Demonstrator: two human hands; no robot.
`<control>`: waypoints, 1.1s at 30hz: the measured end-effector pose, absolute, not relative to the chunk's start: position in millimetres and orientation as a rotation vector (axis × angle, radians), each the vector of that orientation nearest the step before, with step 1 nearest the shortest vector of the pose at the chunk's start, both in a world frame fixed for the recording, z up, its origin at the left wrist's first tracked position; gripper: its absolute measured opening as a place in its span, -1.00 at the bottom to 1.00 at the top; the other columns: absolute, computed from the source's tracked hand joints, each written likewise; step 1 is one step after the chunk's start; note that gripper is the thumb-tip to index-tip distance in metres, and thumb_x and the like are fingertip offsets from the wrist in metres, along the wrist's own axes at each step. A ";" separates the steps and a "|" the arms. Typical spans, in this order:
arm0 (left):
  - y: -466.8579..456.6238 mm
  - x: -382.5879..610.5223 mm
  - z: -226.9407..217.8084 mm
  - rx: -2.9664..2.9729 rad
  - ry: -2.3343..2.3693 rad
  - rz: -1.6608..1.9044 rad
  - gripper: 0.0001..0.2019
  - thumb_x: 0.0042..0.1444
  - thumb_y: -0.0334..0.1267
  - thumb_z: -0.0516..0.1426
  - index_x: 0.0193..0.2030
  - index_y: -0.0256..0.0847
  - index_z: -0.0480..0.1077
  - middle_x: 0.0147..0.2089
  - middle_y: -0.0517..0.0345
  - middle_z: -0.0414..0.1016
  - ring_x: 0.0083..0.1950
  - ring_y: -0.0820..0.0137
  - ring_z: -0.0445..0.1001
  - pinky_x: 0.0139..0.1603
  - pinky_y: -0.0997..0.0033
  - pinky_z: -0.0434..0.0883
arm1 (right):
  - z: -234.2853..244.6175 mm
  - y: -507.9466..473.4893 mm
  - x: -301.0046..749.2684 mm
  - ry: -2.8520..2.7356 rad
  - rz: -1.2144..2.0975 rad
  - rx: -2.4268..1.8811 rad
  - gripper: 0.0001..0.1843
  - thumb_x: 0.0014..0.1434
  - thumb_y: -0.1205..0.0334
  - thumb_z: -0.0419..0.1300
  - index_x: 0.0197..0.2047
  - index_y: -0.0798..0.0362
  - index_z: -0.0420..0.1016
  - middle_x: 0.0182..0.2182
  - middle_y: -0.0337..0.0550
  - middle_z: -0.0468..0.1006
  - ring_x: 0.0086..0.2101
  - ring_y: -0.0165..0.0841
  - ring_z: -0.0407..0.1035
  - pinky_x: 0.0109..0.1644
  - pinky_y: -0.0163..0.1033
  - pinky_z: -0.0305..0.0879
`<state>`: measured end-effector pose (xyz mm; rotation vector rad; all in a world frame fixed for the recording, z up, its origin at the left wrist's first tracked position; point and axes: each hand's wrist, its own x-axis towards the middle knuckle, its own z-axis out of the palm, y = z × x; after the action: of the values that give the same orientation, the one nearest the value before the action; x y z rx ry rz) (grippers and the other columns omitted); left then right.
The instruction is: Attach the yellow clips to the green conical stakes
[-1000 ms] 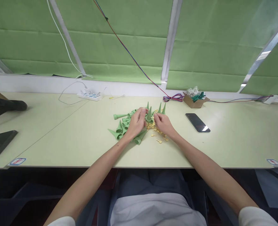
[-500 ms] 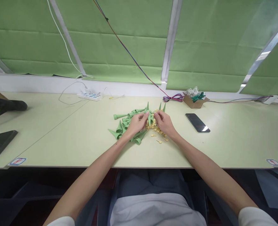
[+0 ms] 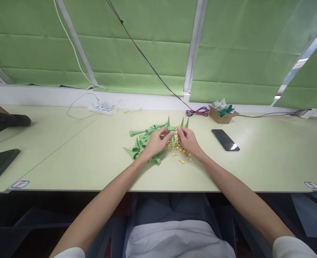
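Observation:
A heap of green plastic cones (image 3: 140,143) lies at the middle of the pale green table (image 3: 67,157), with small yellow pegs (image 3: 181,152) scattered beside it. My left hand (image 3: 157,142) pinches one green cone (image 3: 172,135) with its tip pointing down. My right hand (image 3: 187,140) is closed just right of that cone, its fingertips at the cone's wide top; what they hold is too small to make out. Two more cones (image 3: 184,123) stand upright behind my hands.
A black phone (image 3: 225,139) lies to the right. A small cardboard box (image 3: 222,113) with wrapped bits sits at the back, by coiled red and blue wires (image 3: 198,112). A white power strip (image 3: 102,108) lies back left. Dark chair parts (image 3: 1,157) stand at the far left.
My left hand has turned the green cone over, from tip up to tip down, and lifted it. My right hand has moved in to its wide end.

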<state>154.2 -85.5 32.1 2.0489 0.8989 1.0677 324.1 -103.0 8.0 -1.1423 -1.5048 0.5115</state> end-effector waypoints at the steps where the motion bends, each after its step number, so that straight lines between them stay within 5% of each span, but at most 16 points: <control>1: -85.2 154.0 32.1 2.076 0.904 1.072 -0.63 0.21 0.07 0.11 -0.40 -0.21 0.27 -0.39 0.20 0.37 -0.49 0.49 0.27 -0.46 0.47 0.24 | 7.8 -102.5 324.1 -1.500 0.519 -1.145 -0.50 0.31 -0.18 0.00 -0.52 -0.02 0.12 -0.63 -0.29 0.15 -0.56 -0.39 0.08 -0.49 -0.25 0.05; 11: -79.9 155.0 27.3 2.228 0.924 1.141 -0.68 0.20 -0.04 0.14 -0.44 -0.22 0.25 -0.41 0.21 0.36 -0.43 0.48 0.23 -0.37 0.44 0.25 | 6.3 -101.6 326.5 -1.483 0.589 -1.169 -0.52 0.30 -0.09 0.01 -0.56 -0.01 0.08 -0.68 -0.31 0.13 -0.60 -0.43 0.05 -0.52 -0.27 -0.01; 20: -78.4 155.4 24.1 2.087 1.000 1.114 -0.76 0.21 -0.05 0.12 -0.19 -0.20 0.40 -0.27 0.15 0.48 -0.48 0.49 0.33 -0.44 0.44 0.29 | 6.3 -101.3 324.5 -1.440 0.511 -1.146 -0.50 0.30 -0.21 0.01 -0.50 -0.01 0.21 -0.62 -0.27 0.20 -0.57 -0.40 0.09 -0.51 -0.25 0.04; 25: -77.2 156.7 27.0 1.746 0.940 1.008 -0.53 0.29 0.16 -0.04 -0.37 -0.22 0.34 -0.37 0.10 0.45 -0.62 0.49 0.27 -0.66 0.42 0.14 | 6.1 -102.2 325.3 -1.466 0.522 -1.109 -0.53 0.30 -0.21 0.04 -0.45 -0.01 0.25 -0.59 -0.28 0.24 -0.55 -0.41 0.12 -0.48 -0.26 0.07; 33: -75.4 155.5 29.9 1.477 0.908 0.885 -0.41 0.12 0.36 0.05 -0.40 -0.24 0.34 -0.45 0.04 0.47 -0.61 0.47 0.32 -0.66 0.45 0.12 | 11.1 -111.0 323.3 -1.613 0.469 -1.092 -0.60 0.33 -0.11 0.05 -0.39 0.02 0.31 -0.56 -0.30 0.25 -0.52 -0.42 0.13 -0.41 -0.27 0.09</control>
<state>155.5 -75.4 29.9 1.4765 0.9083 0.8845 323.3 -111.0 11.1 -1.0916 -1.6133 0.4690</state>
